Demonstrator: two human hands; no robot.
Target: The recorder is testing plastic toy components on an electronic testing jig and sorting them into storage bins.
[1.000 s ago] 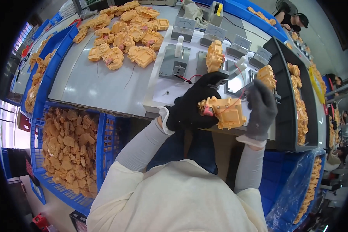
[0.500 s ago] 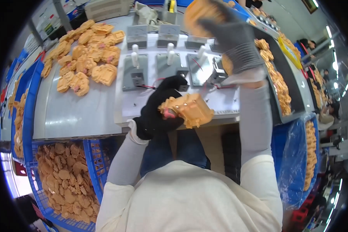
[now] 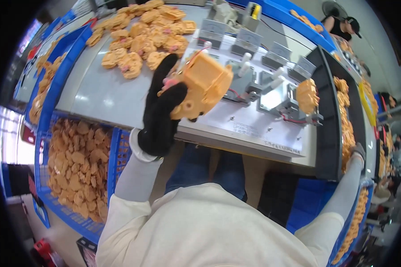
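Observation:
My left hand [image 3: 160,113], in a black glove, grips an orange plastic housing [image 3: 207,82] with a box-shaped face and pink bits by the fingers. I hold it up over the left part of the white fixture board [image 3: 218,127]. Far to the right, my right hand [image 3: 358,152], in a grey glove, is at the near end of the black bin [image 3: 323,147], next to orange parts [image 3: 344,129] in it. Its fingers are too small and partly hidden to read. Another orange housing [image 3: 307,95] rests at the rightmost metal fixture [image 3: 276,98].
Many loose orange parts [image 3: 142,35] lie heaped on the metal bench [image 3: 91,98]. Below stands a blue crate [image 3: 42,178] full of orange pieces. Meters [image 3: 245,42] line the board's back. A blue tray [image 3: 276,13] is beyond, and a person [image 3: 343,26] is at the back right.
The view has swung to the right. My right hand has left the area above the fixtures, where it held a blurred orange part, and reached the black bin. My left hand has raised its housing.

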